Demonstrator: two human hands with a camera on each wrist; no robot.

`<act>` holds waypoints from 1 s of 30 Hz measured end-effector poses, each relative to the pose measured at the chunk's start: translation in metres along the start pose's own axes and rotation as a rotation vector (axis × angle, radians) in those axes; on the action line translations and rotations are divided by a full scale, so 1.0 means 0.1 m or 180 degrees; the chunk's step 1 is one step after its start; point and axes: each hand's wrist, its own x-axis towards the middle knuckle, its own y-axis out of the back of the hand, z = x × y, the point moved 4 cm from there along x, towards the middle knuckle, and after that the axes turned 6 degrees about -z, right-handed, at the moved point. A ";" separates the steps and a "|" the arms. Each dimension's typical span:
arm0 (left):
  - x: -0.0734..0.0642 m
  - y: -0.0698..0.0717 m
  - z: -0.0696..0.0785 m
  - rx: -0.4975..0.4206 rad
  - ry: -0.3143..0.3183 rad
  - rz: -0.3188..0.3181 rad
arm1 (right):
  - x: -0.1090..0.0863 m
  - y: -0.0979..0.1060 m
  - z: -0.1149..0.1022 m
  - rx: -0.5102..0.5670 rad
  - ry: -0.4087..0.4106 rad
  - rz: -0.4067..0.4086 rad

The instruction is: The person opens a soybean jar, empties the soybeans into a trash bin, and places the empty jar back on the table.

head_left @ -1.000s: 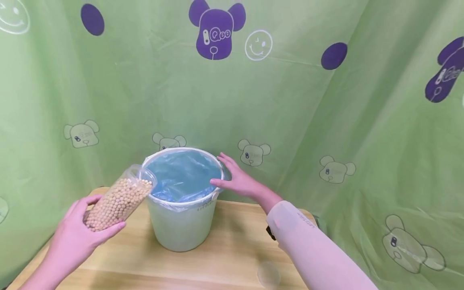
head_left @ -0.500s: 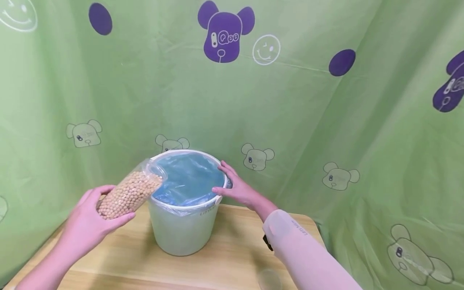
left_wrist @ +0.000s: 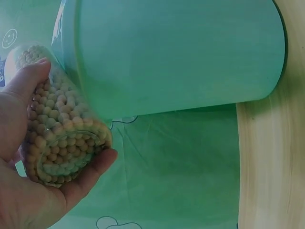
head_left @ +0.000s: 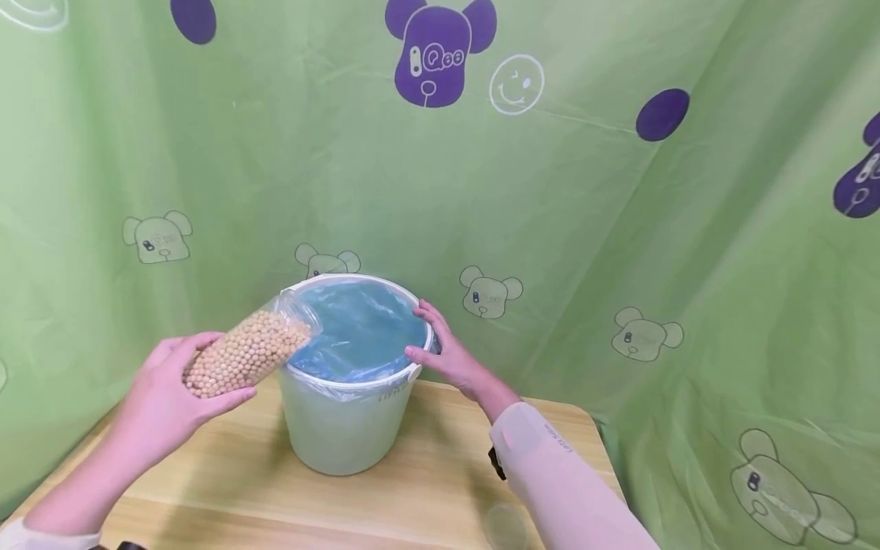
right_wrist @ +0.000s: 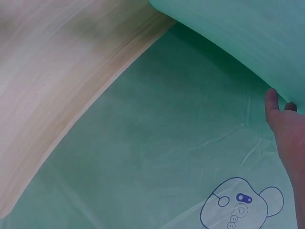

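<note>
My left hand (head_left: 161,393) grips a clear plastic jar of round pale beans (head_left: 247,351), fingers and thumb round its lower end. The jar leans steeply to the right, with its uncapped mouth over the left rim of a pale bucket (head_left: 344,435). Beans lie close to that mouth. In the left wrist view, the jar's base (left_wrist: 71,157) faces the camera and is packed with beans. A blue plastic bag (head_left: 364,328) lines the bucket. At the right rim, my right hand (head_left: 450,355) touches the bucket with spread, fairly straight fingers, its thumb near the front.
The bucket stands on a wooden table (head_left: 440,458) with rounded corners. A clear round disc, like a lid (head_left: 505,527), lies near the front. Green printed cloth (head_left: 550,214) hangs behind and at both sides.
The left hand has brought the jar right and slightly up, so its mouth now reaches further over the bucket. Beans sit nearer the mouth. The right hand stays at the rim.
</note>
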 end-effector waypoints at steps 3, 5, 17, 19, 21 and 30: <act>0.01 0.04 0.01 0.0014 0.0009 0.0010 | 0.00 0.01 -0.02 -0.0031 0.0055 -0.0001; 0.01 0.07 0.02 0.0013 0.0017 0.0016 | 0.00 0.01 -0.02 -0.0059 0.0063 -0.0007; 0.01 0.14 0.04 0.0070 0.0116 -0.0097 | -0.03 -0.01 -0.02 -0.0107 0.0021 0.0011; 0.01 0.14 0.05 0.0072 0.0125 -0.0110 | -0.03 -0.01 -0.01 -0.0097 0.0008 0.0008; 0.00 0.14 0.05 0.0079 0.0131 -0.0113 | -0.03 -0.01 0.00 -0.0095 0.0002 0.0011; 0.01 0.18 0.07 0.0006 0.0246 -0.0080 | -0.06 0.00 -0.03 -0.0073 0.0036 0.0015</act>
